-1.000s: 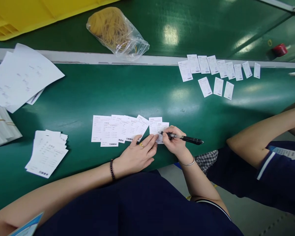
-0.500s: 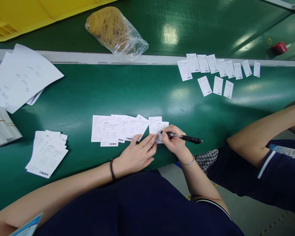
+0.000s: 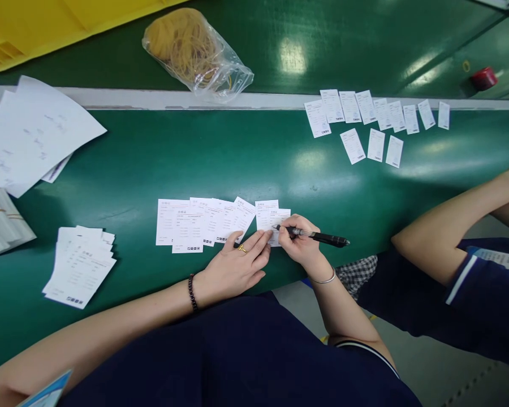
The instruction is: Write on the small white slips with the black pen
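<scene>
My right hand [image 3: 301, 240] is closed around a black pen [image 3: 330, 239], its tip down on a small printed card [image 3: 281, 217]. That card overlaps a second printed card [image 3: 263, 207] behind it. With fingers stretched out, my left hand [image 3: 237, 265] lies flat on the table, fingertips on the lower left of these cards. A small dark thing shows beside its ring, too covered to name. Just left of that hand, several overlapping printed cards [image 3: 187, 232] form a row.
More cards [image 3: 78, 271] lie piled at left, near banded white bundles [image 3: 0, 217] and large paper sheets [image 3: 46, 127]. Beyond are a yellow crate [image 3: 68, 25], a bag of rubber bands [image 3: 190, 48], spread cards [image 3: 353, 147] and a red object [image 3: 483, 79]. A co-worker's arm [image 3: 449, 226] rests at right.
The whole view has shifted very slightly. My hands hold the same pose, with the pen tip still on the card. At right, the co-worker's forearm has moved a little.
</scene>
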A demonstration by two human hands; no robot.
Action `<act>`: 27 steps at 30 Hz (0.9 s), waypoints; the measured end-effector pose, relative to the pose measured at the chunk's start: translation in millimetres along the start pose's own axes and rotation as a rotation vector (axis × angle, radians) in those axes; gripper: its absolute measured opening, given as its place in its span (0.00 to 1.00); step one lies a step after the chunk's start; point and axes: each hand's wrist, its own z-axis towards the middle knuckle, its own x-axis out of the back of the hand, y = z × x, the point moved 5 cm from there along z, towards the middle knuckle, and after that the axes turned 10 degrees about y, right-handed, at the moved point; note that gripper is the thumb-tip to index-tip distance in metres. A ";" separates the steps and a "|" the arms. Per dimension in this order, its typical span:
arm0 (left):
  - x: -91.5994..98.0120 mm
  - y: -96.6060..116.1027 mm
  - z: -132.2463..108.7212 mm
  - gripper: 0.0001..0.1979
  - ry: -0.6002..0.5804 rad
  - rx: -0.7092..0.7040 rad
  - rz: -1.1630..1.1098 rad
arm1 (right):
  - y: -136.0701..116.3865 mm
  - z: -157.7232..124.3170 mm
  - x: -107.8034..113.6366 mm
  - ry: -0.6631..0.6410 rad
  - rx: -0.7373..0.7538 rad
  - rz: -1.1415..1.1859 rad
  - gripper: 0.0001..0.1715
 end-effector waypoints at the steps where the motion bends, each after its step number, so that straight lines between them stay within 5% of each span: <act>1: 0.0 0.2 0.1 0.22 -0.001 -0.002 0.003 | -0.4 0.1 0.3 0.006 -0.002 0.007 0.07; 11: 1.2 -0.4 1.0 0.21 -0.012 0.002 0.000 | 3.5 -3.9 5.9 0.049 -0.038 0.047 0.04; 14: 1.1 -0.9 0.5 0.22 -0.024 0.005 -0.003 | 3.1 -13.2 16.5 0.075 -0.064 0.031 0.14; 20: 1.1 -1.0 -1.5 0.23 0.003 -0.002 -0.023 | -12.0 -30.1 27.2 -0.163 0.269 -0.288 0.18; 27: 8.0 -1.8 -5.6 0.23 0.150 0.007 -0.028 | 34.0 -16.0 74.5 0.001 0.225 -0.570 0.17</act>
